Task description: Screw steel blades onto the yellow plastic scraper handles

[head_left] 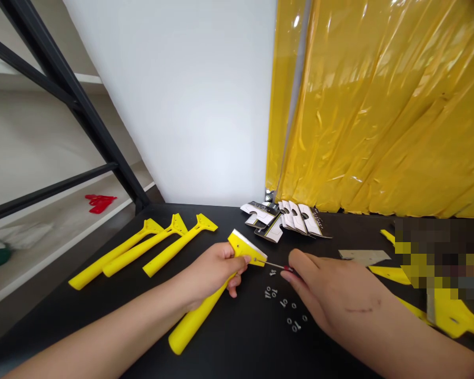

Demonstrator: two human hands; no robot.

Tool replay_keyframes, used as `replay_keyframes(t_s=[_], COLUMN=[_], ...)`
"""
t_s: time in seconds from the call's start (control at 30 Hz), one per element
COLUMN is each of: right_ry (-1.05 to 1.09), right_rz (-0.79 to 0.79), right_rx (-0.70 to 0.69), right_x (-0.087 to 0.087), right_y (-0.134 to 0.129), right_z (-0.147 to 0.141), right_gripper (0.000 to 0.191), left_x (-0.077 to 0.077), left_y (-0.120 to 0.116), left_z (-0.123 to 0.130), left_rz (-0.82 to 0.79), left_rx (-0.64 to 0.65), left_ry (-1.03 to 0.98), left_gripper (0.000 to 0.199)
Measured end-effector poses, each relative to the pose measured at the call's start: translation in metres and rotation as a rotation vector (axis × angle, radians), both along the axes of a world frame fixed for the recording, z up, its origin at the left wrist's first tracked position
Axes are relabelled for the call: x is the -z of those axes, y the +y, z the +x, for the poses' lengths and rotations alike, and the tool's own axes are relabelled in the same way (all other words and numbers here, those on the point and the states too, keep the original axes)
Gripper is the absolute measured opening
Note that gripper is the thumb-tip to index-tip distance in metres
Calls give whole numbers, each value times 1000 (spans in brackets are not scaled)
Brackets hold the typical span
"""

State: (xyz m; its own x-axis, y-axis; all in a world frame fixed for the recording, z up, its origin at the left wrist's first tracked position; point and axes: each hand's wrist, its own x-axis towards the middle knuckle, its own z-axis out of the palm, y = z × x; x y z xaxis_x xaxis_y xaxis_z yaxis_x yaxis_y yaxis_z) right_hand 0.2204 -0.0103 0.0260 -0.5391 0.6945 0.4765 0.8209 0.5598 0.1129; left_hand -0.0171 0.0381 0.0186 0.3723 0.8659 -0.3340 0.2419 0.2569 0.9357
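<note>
My left hand (213, 271) is shut around a yellow plastic scraper (197, 316), whose white-edged head (243, 248) points up and right. My right hand (332, 295) pinches a small red-handled screwdriver (274, 264), and its thin shaft reaches the scraper head. The red handle is mostly hidden by my fingers. Several small screws and nuts (284, 306) lie scattered on the black table (229, 347) below the shaft. Three more yellow scraper bodies (142, 247) lie side by side to the left of my left hand.
White-and-black cardboard cards (284, 218) are piled at the table's back edge. A flat metal blade (363, 256) and more yellow parts (454, 316) lie to the right, partly behind a pixelated patch. A yellow plastic curtain (379, 105) hangs behind, and a black shelf frame (82, 116) stands left.
</note>
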Motion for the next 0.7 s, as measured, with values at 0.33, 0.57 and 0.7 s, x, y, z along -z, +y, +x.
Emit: replay_keyframes(t_s=[0.33, 0.57, 0.7], right_ry=[13, 15, 44], right_rz=[50, 16, -10], right_rx=[-14, -14, -13], right_x=[5, 5, 8], right_y=[2, 0, 2], right_z=[1, 1, 1], right_gripper=[22, 12, 18], left_x=[-1, 4, 7], left_y=[-2, 1, 2], left_z=[1, 0, -1], left_rz=[-13, -10, 8], left_rx=[5, 4, -4], left_ry=[25, 11, -16], left_gripper=[33, 32, 30])
